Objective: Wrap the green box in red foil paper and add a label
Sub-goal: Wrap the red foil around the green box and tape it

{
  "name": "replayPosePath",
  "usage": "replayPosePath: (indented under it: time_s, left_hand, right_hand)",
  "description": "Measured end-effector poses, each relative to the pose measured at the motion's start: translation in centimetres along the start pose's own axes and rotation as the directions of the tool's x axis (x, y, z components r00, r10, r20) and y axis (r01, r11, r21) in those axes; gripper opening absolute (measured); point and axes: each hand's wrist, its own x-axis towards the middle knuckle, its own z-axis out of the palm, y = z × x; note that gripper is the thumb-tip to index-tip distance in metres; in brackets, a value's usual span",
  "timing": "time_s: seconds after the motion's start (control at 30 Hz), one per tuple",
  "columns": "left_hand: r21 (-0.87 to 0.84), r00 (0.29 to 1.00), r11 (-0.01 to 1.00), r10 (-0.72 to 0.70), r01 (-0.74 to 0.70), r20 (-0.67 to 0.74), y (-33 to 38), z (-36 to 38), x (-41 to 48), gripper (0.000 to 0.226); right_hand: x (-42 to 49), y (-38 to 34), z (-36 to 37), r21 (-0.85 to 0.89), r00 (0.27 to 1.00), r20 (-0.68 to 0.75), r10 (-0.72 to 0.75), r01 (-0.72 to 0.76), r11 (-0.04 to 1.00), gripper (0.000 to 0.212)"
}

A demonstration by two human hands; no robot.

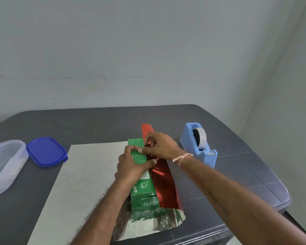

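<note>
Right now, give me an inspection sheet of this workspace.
Surface: dark grey table, foil spread silver side up.
Job's things: green box lies on the foil; red flap raised against its right side.
Clutter: tape dispenser right; blue lid and clear tub left.
Hands: left hand grips the box; right hand pinches the foil with curled fingers.
Cables: nothing seen.
Surroundings: grey wall behind the table.

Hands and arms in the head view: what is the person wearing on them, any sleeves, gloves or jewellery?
Both forearms are bare as far as the frame shows, with no sleeves and no gloves. The right hand has thin thread bracelets at its wrist, one pale and twisted, one pinkish-red. The left hand shows no band or watch at its wrist.
</note>
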Motion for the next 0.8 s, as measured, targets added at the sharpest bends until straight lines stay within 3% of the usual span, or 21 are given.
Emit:
replayPosePath:
  time_s: [0.1,0.2,0.27,0.33,0.4,0.47,0.57,0.67,0.8]
  left_hand:
    - [-0.017,1.000,1.000,-0.007,0.007,0.000,0.0,-0.1,0.1,0.092]
    - [0.000,1.000,1.000,-0.009,0.009,-0.003,0.4,-0.2,-0.3,0.087]
    - [-0.010,1.000,1.000,-0.015,0.015,-0.002,0.5,-0.2,-0.4,0.083]
    - [-0.002,1.000,1.000,-0.016,0.016,0.005,0.6,-0.3,-0.5,0.081]
    - [0.001,1.000,1.000,-0.019,0.019,0.015,0.7,-0.3,-0.6,0.077]
    - [-0.007,1.000,1.000,-0.010,0.010,0.023,0.4,-0.4,-0.4,0.071]
    - [-0.021,1.000,1.000,-0.005,0.006,0.031,0.2,-0.4,-0.1,0.068]
    - [-0.029,0.999,1.000,0.000,0.001,0.042,0.3,-0.3,-0.1,0.068]
    - [-0.030,0.999,1.000,-0.001,0.002,0.037,0.4,-0.3,0.1,0.070]
  right_hand:
    - [0.1,-0.5,-0.2,0.013,0.999,0.025,0.042,-0.042,0.999,0.046]
    - [-1.2,-0.2,-1.6,0.337,0.997,0.043,0.061,-0.072,0.939,0.046]
    - [-3.3,0.4,-2.7,0.440,0.991,-0.085,0.108,-0.060,0.896,0.038]
    - [-6.2,1.1,-3.7,0.438,0.946,-0.269,0.180,-0.047,0.898,0.025]
    - [-9.0,2.1,-4.6,0.327,0.843,-0.489,0.226,-0.063,0.943,0.021]
    - [-11.3,3.4,-5.7,0.190,0.732,-0.616,0.291,-0.220,0.957,0.029]
    - [-12.8,6.0,-7.6,0.224,0.694,-0.514,0.504,-0.458,0.860,0.044]
    - [-12.7,7.5,-9.0,0.465,0.746,-0.244,0.620,-0.471,0.750,0.045]
    - [-11.3,7.7,-10.7,0.578,0.758,-0.088,0.646,-0.490,0.653,0.037]
